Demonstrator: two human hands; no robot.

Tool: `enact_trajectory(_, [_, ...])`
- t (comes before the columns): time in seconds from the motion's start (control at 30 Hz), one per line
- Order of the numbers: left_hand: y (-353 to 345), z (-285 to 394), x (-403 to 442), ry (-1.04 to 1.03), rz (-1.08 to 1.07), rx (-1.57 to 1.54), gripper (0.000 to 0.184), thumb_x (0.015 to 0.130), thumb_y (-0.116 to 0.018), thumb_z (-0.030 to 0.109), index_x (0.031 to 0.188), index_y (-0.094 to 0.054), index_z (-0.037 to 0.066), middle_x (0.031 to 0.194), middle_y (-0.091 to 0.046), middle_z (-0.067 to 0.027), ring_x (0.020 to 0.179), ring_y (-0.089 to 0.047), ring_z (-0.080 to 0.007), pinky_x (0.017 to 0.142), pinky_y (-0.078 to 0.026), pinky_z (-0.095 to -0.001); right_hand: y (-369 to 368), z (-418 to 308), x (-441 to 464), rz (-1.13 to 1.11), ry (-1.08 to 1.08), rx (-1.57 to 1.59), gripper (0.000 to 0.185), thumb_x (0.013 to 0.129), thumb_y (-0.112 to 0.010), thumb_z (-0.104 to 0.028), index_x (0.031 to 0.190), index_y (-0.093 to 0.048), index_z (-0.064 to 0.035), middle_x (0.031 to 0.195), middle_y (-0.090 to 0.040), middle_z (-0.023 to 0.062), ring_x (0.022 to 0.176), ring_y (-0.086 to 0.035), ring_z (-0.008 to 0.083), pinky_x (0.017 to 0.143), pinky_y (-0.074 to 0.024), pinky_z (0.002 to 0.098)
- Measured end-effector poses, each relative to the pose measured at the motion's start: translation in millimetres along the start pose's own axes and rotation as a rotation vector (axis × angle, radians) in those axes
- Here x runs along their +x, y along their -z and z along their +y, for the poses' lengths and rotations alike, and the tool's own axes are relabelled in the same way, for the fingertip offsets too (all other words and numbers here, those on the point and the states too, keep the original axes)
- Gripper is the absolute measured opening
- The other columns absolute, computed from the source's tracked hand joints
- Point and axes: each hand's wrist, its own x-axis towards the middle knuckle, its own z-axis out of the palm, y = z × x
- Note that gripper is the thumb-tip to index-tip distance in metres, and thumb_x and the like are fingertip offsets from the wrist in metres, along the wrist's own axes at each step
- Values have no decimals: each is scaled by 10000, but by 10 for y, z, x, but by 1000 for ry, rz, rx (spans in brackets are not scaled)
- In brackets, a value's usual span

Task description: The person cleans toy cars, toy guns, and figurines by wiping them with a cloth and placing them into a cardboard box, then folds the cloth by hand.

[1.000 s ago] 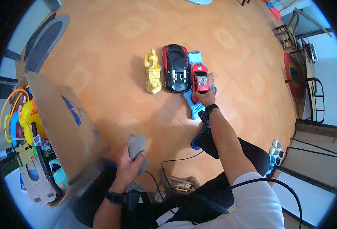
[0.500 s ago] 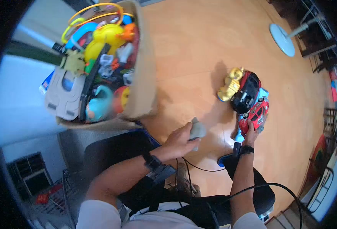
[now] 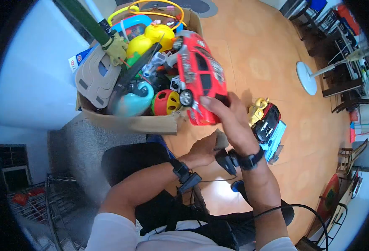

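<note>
My right hand [image 3: 234, 123] grips the rear end of a red toy car [image 3: 205, 79], thumb on its side. The car is tilted up in front of the right side of a cardboard box [image 3: 151, 124] full of toys; whether the two touch I cannot tell. Lower down, my left hand [image 3: 201, 150] is closed around a grey cloth [image 3: 221, 140], close to my right wrist. On the floor to the right, a gold toy [image 3: 257, 111], a black-and-red toy car [image 3: 269, 125] and a light blue toy vehicle [image 3: 275, 141] sit together.
The box holds a yellow toy [image 3: 157, 37], a teal toy [image 3: 136, 100], a red-and-yellow ball [image 3: 166, 102] and a grey plastic piece [image 3: 94, 77]. A round white stand base [image 3: 306, 78] is at the right. A black cable [image 3: 301, 205] crosses near my right arm.
My right hand has lifted the red car off the floor pile and brought it left to the box. My left hand still holds the cloth. The view has shifted.
</note>
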Motion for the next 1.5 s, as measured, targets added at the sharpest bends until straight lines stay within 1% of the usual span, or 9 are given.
enact_trajectory(0.1, [-106,-166,-3,-213,56,-48,451,837,-702,304,1209,-559,93,1107,-684,-187,1069,-650,-386,896,-510,-495,-301,-213,258,125,66,-403,828,703,-791,-598,1092,-605,109,923,-686,193,876,-686,248,731,-531,379])
enact_trajectory(0.27, [335,323,-281,12,9,-142,416,861,-651,306,1148,-562,17,1029,-679,-214,998,-667,-366,855,-524,-488,-604,-432,545,319,221,-854,854,618,-790,-628,1017,-616,106,1012,-667,269,906,-699,392,778,-566,457])
enact_trajectory(0.43, [221,236,-264,-76,93,-173,513,908,-628,359,1269,-497,19,1136,-673,-241,1055,-662,-401,891,-528,-489,-914,-463,765,385,406,-1141,810,614,-802,-607,1026,-607,62,1020,-662,232,908,-708,356,757,-585,456])
enact_trajectory(0.53, [268,249,-298,-136,94,-175,585,904,-634,337,1351,-412,30,1132,-668,-251,1056,-657,-417,887,-520,-503,-1084,-441,760,383,450,-1207,806,610,-800,-618,1025,-611,47,1014,-656,207,913,-703,353,757,-586,455])
enact_trajectory(0.67, [274,208,-282,-146,109,-178,568,906,-640,332,1334,-426,26,1142,-671,-249,1062,-659,-415,890,-523,-509,-1082,-522,675,309,297,-1199,831,597,-828,-571,1093,-590,52,1058,-616,196,936,-684,360,781,-580,444])
enact_trajectory(1.1, [463,327,-447,-49,89,-160,584,846,-672,296,1290,-451,-12,1133,-667,-258,1033,-669,-423,890,-527,-514,-891,-740,433,245,398,-1326,789,631,-760,-573,1068,-612,67,1000,-675,225,917,-695,378,784,-572,455])
enact_trajectory(1.2, [386,254,-377,-143,134,-186,430,887,-652,388,1086,-626,8,1045,-693,-266,982,-687,-413,841,-542,-485,-1071,-540,501,288,392,-1222,842,635,-780,-551,1154,-567,77,1011,-662,246,945,-684,388,789,-572,457])
enact_trajectory(1.4, [439,273,-382,-11,39,-76,427,884,-656,443,1054,-677,52,1047,-706,-250,989,-691,-405,861,-550,-478,-1194,-451,539,398,439,-1148,805,658,-809,-510,1153,-548,69,1014,-633,233,954,-659,398,777,-567,472])
enact_trajectory(1.5, [9,-211,-158,-270,215,13,475,888,-651,458,1124,-640,47,1096,-695,-251,1032,-676,-411,881,-548,-478,-1319,-189,756,460,496,-1138,745,682,-822,-532,1098,-557,27,1026,-624,218,949,-662,383,763,-562,483])
